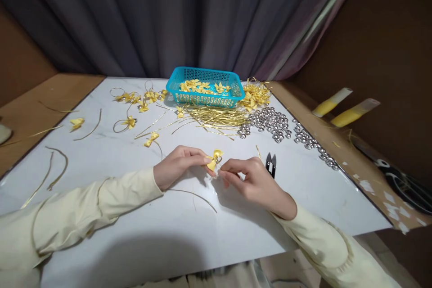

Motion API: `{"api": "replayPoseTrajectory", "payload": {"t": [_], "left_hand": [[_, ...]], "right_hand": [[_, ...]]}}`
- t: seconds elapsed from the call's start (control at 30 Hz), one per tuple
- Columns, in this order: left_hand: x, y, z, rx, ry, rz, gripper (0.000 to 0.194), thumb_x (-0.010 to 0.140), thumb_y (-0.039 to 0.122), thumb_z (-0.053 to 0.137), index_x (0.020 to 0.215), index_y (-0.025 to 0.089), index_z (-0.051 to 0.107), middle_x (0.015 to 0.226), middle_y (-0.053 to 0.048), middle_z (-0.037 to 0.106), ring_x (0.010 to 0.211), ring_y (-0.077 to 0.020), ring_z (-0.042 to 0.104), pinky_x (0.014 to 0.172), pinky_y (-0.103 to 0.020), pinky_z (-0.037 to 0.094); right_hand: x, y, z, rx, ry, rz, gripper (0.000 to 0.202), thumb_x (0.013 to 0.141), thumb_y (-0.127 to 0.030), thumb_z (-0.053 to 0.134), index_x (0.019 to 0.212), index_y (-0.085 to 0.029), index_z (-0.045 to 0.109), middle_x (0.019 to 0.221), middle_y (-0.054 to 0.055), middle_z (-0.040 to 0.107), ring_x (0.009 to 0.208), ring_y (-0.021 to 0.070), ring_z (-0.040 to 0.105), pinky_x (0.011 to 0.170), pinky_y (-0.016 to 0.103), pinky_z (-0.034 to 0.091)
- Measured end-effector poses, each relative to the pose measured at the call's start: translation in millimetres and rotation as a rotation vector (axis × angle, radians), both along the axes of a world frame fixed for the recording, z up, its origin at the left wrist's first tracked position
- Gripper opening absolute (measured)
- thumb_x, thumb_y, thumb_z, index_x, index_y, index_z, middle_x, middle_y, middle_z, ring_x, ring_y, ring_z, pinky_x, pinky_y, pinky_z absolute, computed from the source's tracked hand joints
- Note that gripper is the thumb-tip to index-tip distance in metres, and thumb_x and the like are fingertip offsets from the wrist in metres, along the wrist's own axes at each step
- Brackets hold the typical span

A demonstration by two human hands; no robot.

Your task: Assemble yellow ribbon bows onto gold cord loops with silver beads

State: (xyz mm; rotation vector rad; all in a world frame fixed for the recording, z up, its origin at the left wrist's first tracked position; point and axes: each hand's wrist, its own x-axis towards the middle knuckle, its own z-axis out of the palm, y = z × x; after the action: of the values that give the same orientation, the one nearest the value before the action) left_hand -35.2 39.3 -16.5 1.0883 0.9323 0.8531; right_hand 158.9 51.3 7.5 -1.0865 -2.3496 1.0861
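A: From the head view, where's the bow [213, 160]?

B: At the fingertips of the left hand [180, 164], just before the right hand [253, 180]. The left is pinched closed on its edge. The right's thumb and finger nearly meet beside it; I can't tell whether they have hold of a strand.

A: How would it handle?

B: Light and soft, I'd judge, maybe slippery if it's satin. A hard squeeze could crush the loops, so the middle seems the safest grip. The small ring [218, 159] on it looks hard and smooth.

A: Anything in the way?

B: A loose cord [199, 197] lies on the desk [337, 202], nearer the wearer than both hands. Snips [273, 165] sit just beyond the right hand, points away, so that wrist has little room there. Past the hands are a cord bundle [219, 118] and a basket [209, 99] of bows; the ring pile [270, 121] is beyond the right hand.
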Motion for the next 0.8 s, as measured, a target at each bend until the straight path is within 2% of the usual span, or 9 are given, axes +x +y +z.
{"api": "replayPoseTrajectory", "payload": {"t": [0.13, 0.3, 0.4, 0.53, 0.8], "left_hand": [[-1.9, 0.0, 6.0, 0.064, 0.025, -0.05, 0.02, 0.075, 0.027, 0.061, 0.069, 0.011, 0.069, 0.074, -0.01, 0.07, 0.073, -0.0198, 0.062, 0.074, -0.032, 0.046], [-2.9, 0.7, 10.7, 0.062, 0.019, -0.05, 0.019, 0.075, 0.026, 0.061, 0.068, 0.01, 0.069, 0.073, -0.009, 0.069, 0.073, -0.0195, 0.061, 0.076, -0.032, 0.044], [-2.0, 0.5, 10.8, -0.007, 0.0, -0.024, 0.017, 0.075, 0.025, 0.061, 0.071, 0.011, 0.069, 0.07, -0.008, 0.068, 0.071, -0.0191, 0.059, 0.075, -0.032, 0.043], [0.3, -2.2, 10.1, -0.072, -0.079, 0.001, 0.019, 0.076, 0.021, 0.057, 0.062, 0.012, 0.068, 0.068, -0.006, 0.066, 0.072, -0.0169, 0.057, 0.075, -0.028, 0.041], [4.5, -5.2, 9.1, -0.095, -0.21, 0.012, 0.022, 0.076, 0.015, 0.054, 0.058, 0.013, 0.066, 0.06, -0.001, 0.062, 0.064, -0.012, 0.054, 0.07, -0.023, 0.04]], "right_hand": [[-0.4, -0.3, 3.0, -0.088, -0.01, -0.001, 0.021, 0.08, -0.015, 0.049, 0.072, -0.012, 0.069, 0.061, 0.002, 0.067, 0.049, 0.0082, 0.049, 0.05, 0.019, 0.036], [-1.5, -2.1, 4.2, -0.109, 0.026, 0.007, 0.023, 0.083, -0.018, 0.048, 0.074, -0.012, 0.068, 0.052, -0.001, 0.06, 0.044, 0.0071, 0.047, 0.047, 0.018, 0.035], [-1.8, -3.5, 1.2, -0.06, 0.069, 0.024, 0.022, 0.083, -0.017, 0.048, 0.072, -0.012, 0.067, 0.049, -0.002, 0.057, 0.042, 0.0059, 0.045, 0.045, 0.016, 0.033], [-1.7, -5.4, -5.0, 0.043, 0.115, 0.035, 0.022, 0.083, -0.014, 0.046, 0.071, -0.013, 0.065, 0.048, -0.003, 0.054, 0.042, 0.0056, 0.044, 0.043, 0.016, 0.031], [-4.8, -10.0, -9.4, 0.283, 0.166, 0.066, 0.022, 0.084, -0.013, 0.042, 0.07, -0.012, 0.059, 0.057, 0.002, 0.061, 0.045, 0.0067, 0.046, 0.048, 0.018, 0.033]]}}
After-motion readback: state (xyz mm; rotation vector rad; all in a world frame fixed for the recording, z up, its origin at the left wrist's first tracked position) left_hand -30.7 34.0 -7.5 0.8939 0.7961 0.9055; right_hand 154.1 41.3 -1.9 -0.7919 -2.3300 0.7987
